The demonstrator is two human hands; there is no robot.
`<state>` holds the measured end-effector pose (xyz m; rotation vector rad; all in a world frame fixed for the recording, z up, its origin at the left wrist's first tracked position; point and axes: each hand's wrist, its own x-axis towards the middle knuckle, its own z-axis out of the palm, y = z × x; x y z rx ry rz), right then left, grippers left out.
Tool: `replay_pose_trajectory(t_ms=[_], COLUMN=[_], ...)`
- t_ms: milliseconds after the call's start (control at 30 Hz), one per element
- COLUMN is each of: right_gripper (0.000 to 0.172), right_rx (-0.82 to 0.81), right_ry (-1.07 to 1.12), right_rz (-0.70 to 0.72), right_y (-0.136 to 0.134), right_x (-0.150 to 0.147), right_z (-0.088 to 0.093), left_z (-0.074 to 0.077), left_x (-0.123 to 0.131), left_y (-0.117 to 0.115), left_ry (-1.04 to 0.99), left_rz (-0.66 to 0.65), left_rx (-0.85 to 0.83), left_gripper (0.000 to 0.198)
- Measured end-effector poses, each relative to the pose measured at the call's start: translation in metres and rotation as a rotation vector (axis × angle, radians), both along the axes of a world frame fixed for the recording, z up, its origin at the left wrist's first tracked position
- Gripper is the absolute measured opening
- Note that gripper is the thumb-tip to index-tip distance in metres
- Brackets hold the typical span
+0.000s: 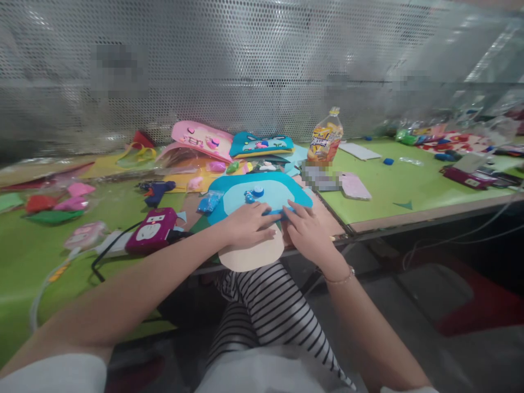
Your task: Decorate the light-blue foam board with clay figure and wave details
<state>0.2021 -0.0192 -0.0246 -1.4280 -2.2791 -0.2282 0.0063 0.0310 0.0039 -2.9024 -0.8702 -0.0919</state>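
Note:
A blue sheet (297, 192) with a lighter blue rounded panel (233, 191) lies in front of me at the table's edge. On the panel sit a round blue lump (257, 191) and a small blue-and-white piece (248, 196). My left hand (249, 221) rests flat on its lower part, fingers stretched to the right. My right hand (305, 229) touches the sheet's near edge with spread fingers. A darker blue strip (277, 212) shows between the fingertips; whether it is separate I cannot tell. Beneath my left hand, a cream rounded sheet (249, 254) overhangs the edge.
Left of the sheet are a blue clay packet (210, 202), a purple box (152, 231) with cables and a blue glue gun (158, 192). Behind stand decorated pink (200, 136) and teal (245, 144) pieces. A bottle (325, 139) and a phone (355, 186) are to the right.

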Motion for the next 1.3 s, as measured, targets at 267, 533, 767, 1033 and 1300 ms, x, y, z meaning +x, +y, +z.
replay_pose_trajectory(t_ms=[267, 533, 767, 1033, 1300], right_gripper=[0.043, 0.042, 0.04, 0.042, 0.038], right_rx=[-0.032, 0.104, -0.016, -0.068, -0.047], right_ry=[-0.076, -0.251, -0.12, -0.082, -0.035], right_rz=[-0.049, 0.018, -0.032, -0.008, 0.019], right_y=[-0.001, -0.007, -0.009, -0.008, -0.007], right_x=[0.0, 0.002, -0.001, -0.002, 0.002], right_z=[-0.003, -0.002, 0.004, 0.004, 0.003], left_z=[-0.004, -0.003, -0.002, -0.007, -0.006], left_x=[-0.004, -0.008, -0.011, -0.012, -0.012], left_y=[0.001, 0.002, 0.002, 0.002, 0.002], left_ry=[-0.059, -0.081, -0.106, -0.102, -0.079], left_rz=[-0.008, -0.005, 0.052, 0.053, 0.007], left_rx=[-0.026, -0.09, -0.148, -0.138, -0.092], left_gripper=[0.053, 0.05, 0.053, 0.059, 0.057])
